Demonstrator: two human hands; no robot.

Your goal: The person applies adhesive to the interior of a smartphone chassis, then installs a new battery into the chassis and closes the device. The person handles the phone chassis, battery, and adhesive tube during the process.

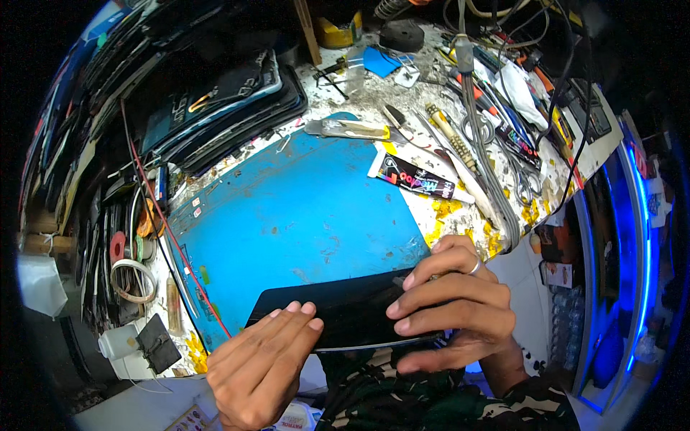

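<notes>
A black, glossy phone, dark face up, is held lengthwise over the near edge of the blue work mat. My left hand lies over its left end, fingers together on the glossy face; the thumb is hidden beneath. At the right end, my right hand, with a ring on one finger, grips the phone, curled fingers on top and thumb along the near edge. Beyond the mat's right corner lies a black glue tube with a white cap end. A utility knife rests across the mat's far edge.
Stacked phone screens rise at the far left. Tweezers, scissors and a bundle of grey cables crowd the right. A thin red wire crosses the mat's left side. Tape rolls sit at the left edge.
</notes>
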